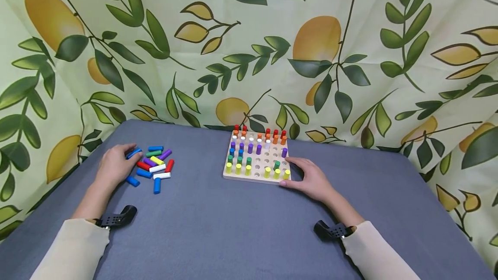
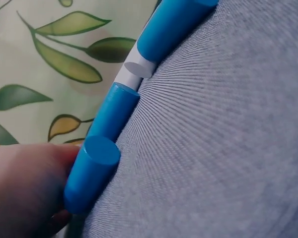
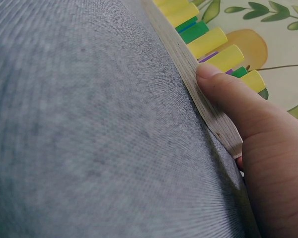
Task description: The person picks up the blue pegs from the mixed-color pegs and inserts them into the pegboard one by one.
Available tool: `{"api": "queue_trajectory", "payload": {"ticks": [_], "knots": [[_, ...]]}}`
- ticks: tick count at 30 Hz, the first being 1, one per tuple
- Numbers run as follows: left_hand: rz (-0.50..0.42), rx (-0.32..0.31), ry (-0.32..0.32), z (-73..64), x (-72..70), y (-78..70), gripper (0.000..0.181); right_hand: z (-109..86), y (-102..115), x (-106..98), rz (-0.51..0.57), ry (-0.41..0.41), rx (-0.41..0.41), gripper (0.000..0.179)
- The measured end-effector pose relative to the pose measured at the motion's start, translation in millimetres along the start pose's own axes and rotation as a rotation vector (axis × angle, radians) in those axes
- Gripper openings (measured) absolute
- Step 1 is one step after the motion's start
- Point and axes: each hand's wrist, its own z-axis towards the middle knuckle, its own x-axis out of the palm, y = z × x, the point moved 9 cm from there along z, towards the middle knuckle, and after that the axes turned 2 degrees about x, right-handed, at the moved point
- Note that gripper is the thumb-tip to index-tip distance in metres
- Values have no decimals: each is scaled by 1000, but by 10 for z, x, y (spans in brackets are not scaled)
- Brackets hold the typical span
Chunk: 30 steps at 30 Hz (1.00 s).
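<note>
On the left of the table my left hand (image 1: 114, 164) pinches a blue peg (image 1: 134, 153) between thumb and fingers, at the edge of a loose pile of pegs. Another blue peg (image 2: 92, 173) lies on the cloth just in front of that hand in the left wrist view; the held one is hidden there. My right hand (image 1: 313, 179) grips the near right corner of a wooden pegboard (image 1: 249, 177), thumb along the front edge and fingers at the right side. Rows of red, orange, white, purple, blue, green and yellow pegs stand upright in it, with bare holes among them.
The pile holds red pegs (image 1: 169, 166), white pegs (image 1: 161, 176), purple pegs (image 1: 165, 154), a green peg (image 1: 153, 153) and a yellow peg (image 1: 157, 160), besides several blue ones. Grey cloth (image 1: 233, 228) covers the table. A leaf-patterned curtain (image 1: 249, 33) rises behind it.
</note>
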Motion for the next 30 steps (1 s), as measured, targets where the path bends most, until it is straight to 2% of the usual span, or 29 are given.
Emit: {"api": "queue_trajectory", "payload": {"ticks": [13,21,30], "knots": [[0,10,-43,-19,25,20,34,-2,-12,7,9,-5,4,82],[-14,3,-59,-37,20,39,37,-22,2,28,11,3,11,83],[-43,-20,-103,-43,-37,-71,39,5,17,-31,2,-7,-4,82]]}}
